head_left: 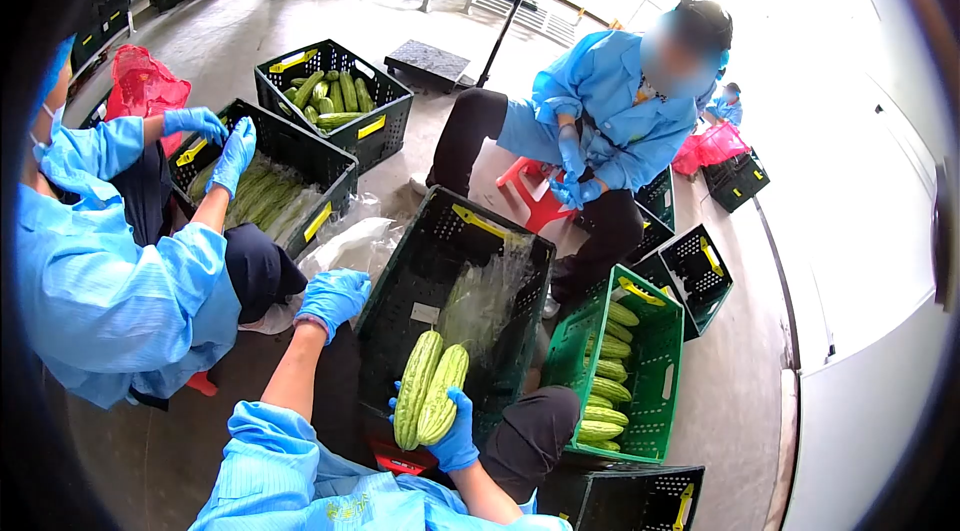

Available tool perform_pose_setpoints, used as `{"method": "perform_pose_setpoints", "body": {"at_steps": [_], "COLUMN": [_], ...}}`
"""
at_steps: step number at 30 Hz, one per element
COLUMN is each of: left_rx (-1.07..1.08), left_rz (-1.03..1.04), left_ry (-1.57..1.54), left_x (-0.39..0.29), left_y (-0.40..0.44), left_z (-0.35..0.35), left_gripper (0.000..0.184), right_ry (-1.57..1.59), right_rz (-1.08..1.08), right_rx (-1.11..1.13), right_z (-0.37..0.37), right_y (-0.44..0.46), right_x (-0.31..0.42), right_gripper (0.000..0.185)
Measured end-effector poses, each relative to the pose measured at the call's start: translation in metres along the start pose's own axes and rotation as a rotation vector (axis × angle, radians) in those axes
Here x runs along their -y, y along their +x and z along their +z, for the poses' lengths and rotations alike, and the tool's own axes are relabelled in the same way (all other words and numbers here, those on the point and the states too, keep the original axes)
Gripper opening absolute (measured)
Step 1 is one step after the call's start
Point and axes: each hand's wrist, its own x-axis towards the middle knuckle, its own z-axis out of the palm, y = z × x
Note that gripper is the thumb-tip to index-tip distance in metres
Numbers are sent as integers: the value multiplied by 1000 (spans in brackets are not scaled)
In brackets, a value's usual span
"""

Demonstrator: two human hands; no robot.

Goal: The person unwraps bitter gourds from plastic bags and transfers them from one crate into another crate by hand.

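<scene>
My right hand, in a blue glove, is closed around two light green bitter melons. The melons lie side by side above the near end of a black crate, and the hand's fingertips show at their left edge. Farther up and left, my gloved left hand is closed beside a heap of clear plastic bags; its fingertips are hidden, so I cannot tell what it grips. Inside the black crate, bagged melons lie along the right side.
A green crate of melons stands at my right. On my left a co-worker reaches over a black crate. Another co-worker sits opposite on a red stool. A platform scale stands behind.
</scene>
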Motion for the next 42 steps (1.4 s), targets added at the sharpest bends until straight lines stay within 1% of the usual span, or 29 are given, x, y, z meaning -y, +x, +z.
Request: {"method": "perform_pose_setpoints", "body": {"at_steps": [2,8,11,16,21,24,30,34,37,42], "left_rx": [26,53,16,-33,-25,-24,-54,-15,-151,-407], "left_rz": [2,-16,22,31,40,38,40,33,6,114], "left_ry": [9,9,20,22,35,40,10,27,-84,-135], "left_x": [0,-1,4,6,6,8,5,3,1,6], "left_y": [0,-1,1,1,0,0,-5,-4,-4,-4], "left_z": [-2,-7,1,4,5,5,1,-3,0,3], "left_gripper": [32,32,29,29,29,28,28,29,32,26], "right_ry": [-8,-28,-36,-27,22,-19,-30,-14,-10,5], "right_rz": [-5,-28,-48,-44,-27,-47,-46,-33,-33,-31], "right_rx": [-14,-43,-35,-20,-4,-37,-23,-20,-24,2], "right_z": [3,-2,0,0,-2,0,-1,-2,-3,-1], "right_y": [-1,1,1,3,0,-1,-2,-3,-3,-4], "right_x": [-1,-2,-3,-1,-1,-2,-3,-3,-2,-1], "right_gripper": [79,79,79,80,79,81,82,82,82,82]}}
